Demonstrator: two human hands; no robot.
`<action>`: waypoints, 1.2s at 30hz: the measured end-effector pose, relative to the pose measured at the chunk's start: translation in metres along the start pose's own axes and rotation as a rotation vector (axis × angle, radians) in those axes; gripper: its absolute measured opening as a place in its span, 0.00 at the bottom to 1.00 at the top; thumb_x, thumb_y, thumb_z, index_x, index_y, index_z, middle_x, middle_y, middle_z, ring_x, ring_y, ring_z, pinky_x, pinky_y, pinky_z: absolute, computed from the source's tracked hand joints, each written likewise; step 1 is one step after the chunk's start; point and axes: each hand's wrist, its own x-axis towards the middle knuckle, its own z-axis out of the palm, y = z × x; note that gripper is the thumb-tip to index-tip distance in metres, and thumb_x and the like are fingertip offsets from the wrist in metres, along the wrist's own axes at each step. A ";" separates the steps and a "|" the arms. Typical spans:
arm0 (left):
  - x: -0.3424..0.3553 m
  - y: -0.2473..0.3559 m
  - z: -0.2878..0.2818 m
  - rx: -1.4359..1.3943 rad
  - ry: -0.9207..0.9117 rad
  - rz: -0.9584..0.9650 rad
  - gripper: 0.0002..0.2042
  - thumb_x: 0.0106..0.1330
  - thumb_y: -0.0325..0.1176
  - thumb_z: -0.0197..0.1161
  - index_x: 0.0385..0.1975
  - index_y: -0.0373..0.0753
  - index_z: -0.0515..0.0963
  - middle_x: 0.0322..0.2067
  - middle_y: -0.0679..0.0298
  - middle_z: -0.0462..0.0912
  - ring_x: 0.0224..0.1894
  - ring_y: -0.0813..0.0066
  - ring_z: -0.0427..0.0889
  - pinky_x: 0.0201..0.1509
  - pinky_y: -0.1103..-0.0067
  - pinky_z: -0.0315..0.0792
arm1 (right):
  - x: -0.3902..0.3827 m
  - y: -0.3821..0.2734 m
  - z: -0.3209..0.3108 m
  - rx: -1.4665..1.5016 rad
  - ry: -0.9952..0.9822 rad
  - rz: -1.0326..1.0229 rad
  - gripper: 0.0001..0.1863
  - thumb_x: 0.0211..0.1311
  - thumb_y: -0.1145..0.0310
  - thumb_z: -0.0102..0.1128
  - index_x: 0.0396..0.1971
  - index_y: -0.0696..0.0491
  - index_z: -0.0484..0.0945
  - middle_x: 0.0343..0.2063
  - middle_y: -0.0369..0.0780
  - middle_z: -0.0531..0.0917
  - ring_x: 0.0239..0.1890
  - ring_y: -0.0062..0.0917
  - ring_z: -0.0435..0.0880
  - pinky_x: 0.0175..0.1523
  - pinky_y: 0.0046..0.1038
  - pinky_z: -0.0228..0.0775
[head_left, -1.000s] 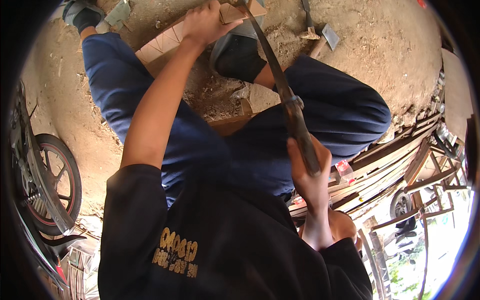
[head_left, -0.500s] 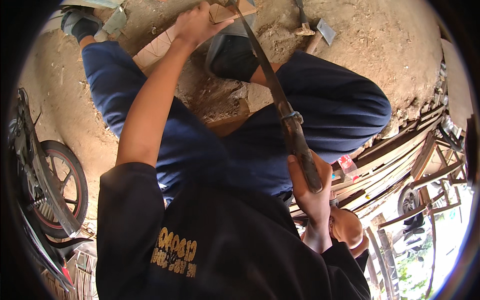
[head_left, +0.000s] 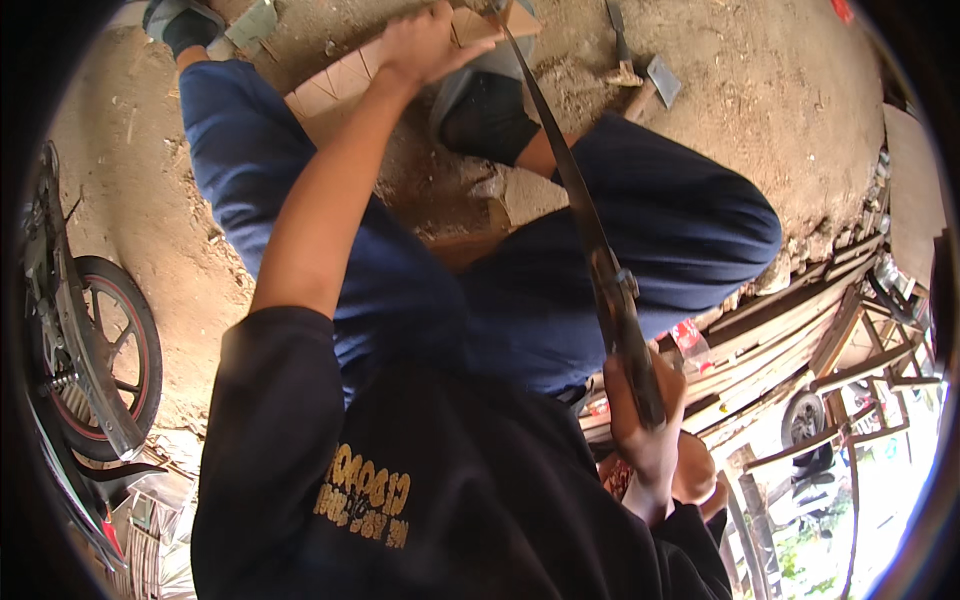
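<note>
My right hand is closed around the dark handle of a long saw. The saw slants up and away over my bent right leg, its blade seen nearly edge-on, teeth too fine to make out. Its far tip meets the end of a pale wooden piece marked with several slanting lines. My left hand grips that piece from above, close to the blade, with the thumb stretched toward it. The wood lies by my right foot, a dark sock in a grey sandal.
A hammer-like tool and a chisel-like tool lie on the dirt floor. Stacked planks and a plastic bottle are at the right, a motorcycle wheel at the left. Another person's knee shows behind my right hand.
My right hand has drawn the saw back toward my body. My left hand keeps its hold on the wood. The whole view has shifted slightly.
</note>
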 end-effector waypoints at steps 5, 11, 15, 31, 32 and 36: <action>-0.006 -0.001 0.007 -0.004 0.029 0.076 0.37 0.53 0.67 0.64 0.41 0.32 0.74 0.36 0.48 0.83 0.40 0.47 0.83 0.46 0.58 0.76 | 0.016 0.003 0.009 0.044 -0.021 0.082 0.04 0.63 0.78 0.58 0.29 0.62 0.75 0.15 0.39 0.73 0.17 0.16 0.67 0.22 0.24 0.58; -0.004 -0.001 0.007 0.032 0.048 0.046 0.36 0.53 0.66 0.64 0.40 0.32 0.75 0.36 0.48 0.83 0.39 0.48 0.84 0.44 0.59 0.77 | 0.003 0.008 0.020 0.071 0.016 0.045 0.06 0.64 0.76 0.59 0.27 0.61 0.74 0.15 0.37 0.74 0.18 0.14 0.68 0.23 0.24 0.59; -0.004 -0.004 0.012 0.032 0.060 0.071 0.36 0.52 0.66 0.65 0.40 0.32 0.74 0.35 0.48 0.83 0.38 0.48 0.84 0.43 0.59 0.77 | 0.008 0.003 0.020 0.093 -0.011 0.137 0.05 0.64 0.76 0.59 0.29 0.61 0.76 0.15 0.36 0.74 0.19 0.13 0.70 0.23 0.25 0.62; 0.003 -0.011 0.017 0.105 0.023 0.068 0.37 0.54 0.71 0.61 0.38 0.35 0.74 0.33 0.47 0.85 0.38 0.48 0.86 0.41 0.61 0.79 | 0.001 0.002 0.020 0.117 -0.016 0.155 0.08 0.63 0.74 0.60 0.25 0.59 0.73 0.13 0.39 0.73 0.15 0.18 0.70 0.22 0.26 0.60; 0.006 -0.009 0.018 0.108 -0.006 0.043 0.37 0.54 0.71 0.61 0.38 0.35 0.74 0.33 0.47 0.85 0.38 0.47 0.85 0.41 0.60 0.79 | 0.006 -0.004 0.020 0.137 -0.044 0.185 0.07 0.63 0.74 0.59 0.26 0.60 0.74 0.13 0.35 0.72 0.17 0.14 0.68 0.22 0.24 0.57; 0.002 -0.012 0.018 0.142 0.041 0.099 0.40 0.53 0.75 0.58 0.36 0.34 0.76 0.30 0.49 0.85 0.33 0.53 0.87 0.36 0.62 0.81 | -0.005 0.004 0.015 0.175 -0.036 0.170 0.07 0.64 0.75 0.59 0.26 0.60 0.74 0.13 0.31 0.70 0.18 0.10 0.65 0.22 0.21 0.54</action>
